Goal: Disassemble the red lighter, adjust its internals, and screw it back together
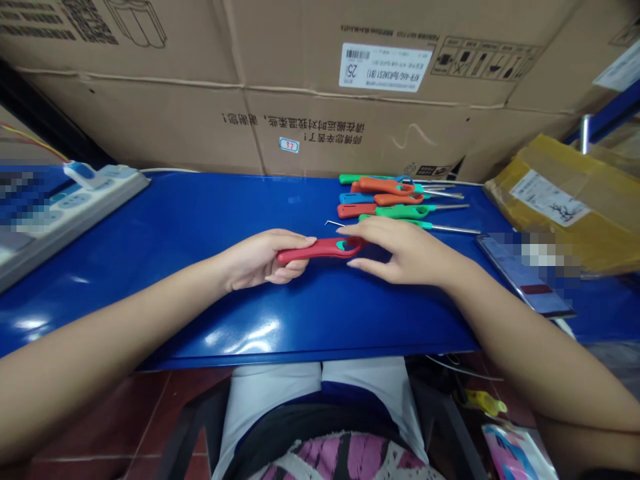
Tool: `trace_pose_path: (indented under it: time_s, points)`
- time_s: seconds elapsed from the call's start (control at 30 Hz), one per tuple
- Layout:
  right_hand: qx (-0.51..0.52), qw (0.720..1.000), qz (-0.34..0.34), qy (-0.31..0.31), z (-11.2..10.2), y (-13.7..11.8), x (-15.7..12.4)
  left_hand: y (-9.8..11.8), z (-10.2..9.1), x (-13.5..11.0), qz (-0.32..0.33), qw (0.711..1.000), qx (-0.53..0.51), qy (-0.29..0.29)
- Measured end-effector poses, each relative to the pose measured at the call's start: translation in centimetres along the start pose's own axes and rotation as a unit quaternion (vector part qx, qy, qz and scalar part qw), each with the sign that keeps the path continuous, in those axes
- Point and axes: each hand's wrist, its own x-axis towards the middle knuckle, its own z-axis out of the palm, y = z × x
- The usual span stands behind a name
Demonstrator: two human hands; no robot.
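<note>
A red lighter (320, 249) with a long handle and a teal trigger is held level just above the blue table (200, 220). My left hand (265, 259) is closed round its handle end. My right hand (400, 250) pinches the other end, where the trigger loop sits, with the remaining fingers stretched out over the table. A thin bent metal wire (333, 223) lies just behind the lighter. Behind my right hand lies a pile of several lighters (395, 197), red, orange, green and blue, with metal nozzles pointing right.
A white power strip (75, 200) lies at the left end of the table. A phone (520, 273) lies to the right, beside a yellow parcel (565, 200). Large cardboard boxes (310, 87) wall off the back of the table.
</note>
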Motion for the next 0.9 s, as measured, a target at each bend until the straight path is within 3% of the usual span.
trace_pose_path:
  time_s: [0.1,0.2,0.53,0.77,0.9]
  points:
    - [0.011,0.999,-0.032,-0.006,0.5,0.3,0.1,0.1,-0.5,0.3,-0.058,0.989,-0.133,-0.03]
    - [0.004,0.998,-0.056,0.026,0.9,0.5,0.2,0.2,-0.8,0.4,-0.089,0.976,-0.192,-0.053]
    - [0.005,0.997,-0.035,0.065,1.2,-1.0,0.3,-0.1,-0.6,0.4,-0.115,0.957,-0.255,-0.08]
    - [-0.02,0.991,-0.073,0.114,2.7,-2.1,0.7,-0.1,0.9,0.6,-0.142,0.952,-0.269,-0.041]
    - [-0.009,0.991,-0.061,0.117,3.2,-2.1,0.8,-0.3,0.8,0.8,-0.143,0.951,-0.272,-0.034]
